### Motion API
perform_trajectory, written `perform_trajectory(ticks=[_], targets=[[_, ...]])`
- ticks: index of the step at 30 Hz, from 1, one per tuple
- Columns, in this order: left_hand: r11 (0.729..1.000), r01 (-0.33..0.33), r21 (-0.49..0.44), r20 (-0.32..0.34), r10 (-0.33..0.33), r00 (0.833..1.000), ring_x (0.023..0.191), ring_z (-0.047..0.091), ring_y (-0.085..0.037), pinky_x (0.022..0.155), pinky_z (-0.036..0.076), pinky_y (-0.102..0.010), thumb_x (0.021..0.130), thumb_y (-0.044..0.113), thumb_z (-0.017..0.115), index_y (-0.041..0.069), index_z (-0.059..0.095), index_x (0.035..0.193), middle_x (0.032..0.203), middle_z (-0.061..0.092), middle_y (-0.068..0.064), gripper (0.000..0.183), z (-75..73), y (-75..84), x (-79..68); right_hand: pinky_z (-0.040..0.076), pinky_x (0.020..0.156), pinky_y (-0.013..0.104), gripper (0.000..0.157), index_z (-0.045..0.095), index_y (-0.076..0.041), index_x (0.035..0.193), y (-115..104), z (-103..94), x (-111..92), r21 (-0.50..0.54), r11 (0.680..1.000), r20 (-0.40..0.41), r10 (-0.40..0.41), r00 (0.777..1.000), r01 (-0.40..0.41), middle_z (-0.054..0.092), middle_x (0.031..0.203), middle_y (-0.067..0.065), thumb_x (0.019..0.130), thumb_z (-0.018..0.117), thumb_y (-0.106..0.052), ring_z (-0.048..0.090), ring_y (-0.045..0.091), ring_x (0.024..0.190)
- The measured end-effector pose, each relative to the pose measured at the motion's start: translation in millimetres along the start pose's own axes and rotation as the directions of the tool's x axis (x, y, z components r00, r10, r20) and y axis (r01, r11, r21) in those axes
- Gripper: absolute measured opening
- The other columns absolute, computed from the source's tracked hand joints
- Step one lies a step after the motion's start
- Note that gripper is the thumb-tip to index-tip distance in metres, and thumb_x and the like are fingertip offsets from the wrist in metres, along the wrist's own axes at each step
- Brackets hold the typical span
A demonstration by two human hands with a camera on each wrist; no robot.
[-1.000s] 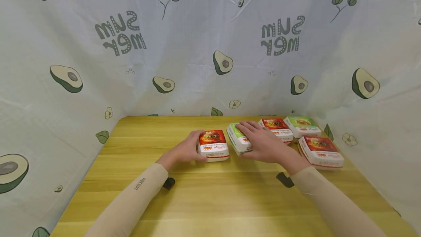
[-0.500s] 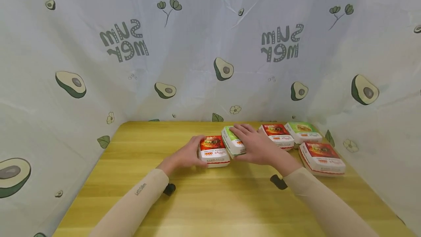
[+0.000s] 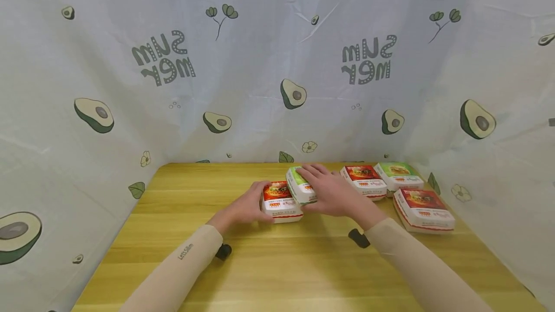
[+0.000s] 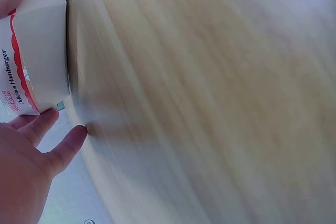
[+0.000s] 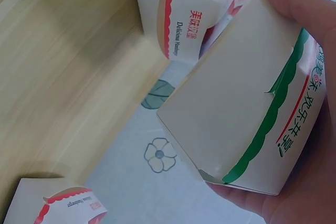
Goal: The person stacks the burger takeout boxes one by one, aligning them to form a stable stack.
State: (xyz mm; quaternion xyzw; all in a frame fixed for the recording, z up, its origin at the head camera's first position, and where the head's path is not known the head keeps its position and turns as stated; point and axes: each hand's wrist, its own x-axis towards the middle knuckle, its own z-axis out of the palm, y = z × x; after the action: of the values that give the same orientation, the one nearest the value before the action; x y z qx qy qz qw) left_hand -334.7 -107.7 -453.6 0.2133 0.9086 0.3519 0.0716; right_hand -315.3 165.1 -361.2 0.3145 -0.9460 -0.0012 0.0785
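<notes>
A red-topped hamburger box [image 3: 284, 212] stands near the middle of the wooden table. My left hand [image 3: 244, 205] grips its left end; in the left wrist view the thumb lies on the box's [image 4: 44, 51] near side and fingertips reach its far side. My right hand [image 3: 331, 194] holds a green-topped hamburger box [image 3: 298, 188] from above, palm side hiding part of its lid. That box is off the table, tilted, over the right back part of the red one. From the right wrist, the bare underside of the green-edged box [image 5: 226, 93] shows beside the red-edged box [image 5: 178, 14].
To the right sit another red hamburger box [image 3: 364, 183], a green one [image 3: 399, 176] behind it, and a further red one [image 3: 427, 212] near the table's right edge. A printed avocado curtain [image 3: 256, 85] borders the table [image 3: 277, 268] at the back and sides.
My right hand has carried the green hamburger box left and up, from beside the red box to above its right part. The left hand keeps its hold. The head view has tilted slightly upward.
</notes>
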Motion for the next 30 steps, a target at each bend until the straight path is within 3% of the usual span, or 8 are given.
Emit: perform_trajectory(ticks=[12, 30], targets=[[1.000, -0.025, -0.012, -0.003, 0.025, 1.000, 0.130, 0.045, -0.020, 0.113, 0.039, -0.045, 0.073, 0.042, 0.089, 0.022, 0.024, 0.156, 0.154, 0.031, -0.003, 0.107, 1.1, -4.4, 1.1, 0.043, 0.100, 0.064, 0.102, 0.029, -0.018, 0.159, -5, 7.3, 13, 0.001, 1.000, 0.001, -0.020, 1.000, 0.020, 0.035, 0.162, 0.007, 0.080, 0.074, -0.065, 0.033, 0.031, 0.147], [1.000, -0.010, -0.023, 0.004, 0.010, 1.000, 0.127, 0.046, -0.019, 0.112, 0.040, -0.044, 0.074, 0.041, 0.088, 0.023, 0.022, 0.157, 0.156, 0.029, -0.002, 0.108, 1.6, -3.4, 1.5, 0.043, 0.103, 0.064, 0.102, 0.028, -0.019, 0.159, -20, 8.9, 27, -0.027, 1.000, 0.031, -0.007, 1.000, 0.008, 0.034, 0.162, 0.006, 0.080, 0.072, -0.067, 0.033, 0.031, 0.147]])
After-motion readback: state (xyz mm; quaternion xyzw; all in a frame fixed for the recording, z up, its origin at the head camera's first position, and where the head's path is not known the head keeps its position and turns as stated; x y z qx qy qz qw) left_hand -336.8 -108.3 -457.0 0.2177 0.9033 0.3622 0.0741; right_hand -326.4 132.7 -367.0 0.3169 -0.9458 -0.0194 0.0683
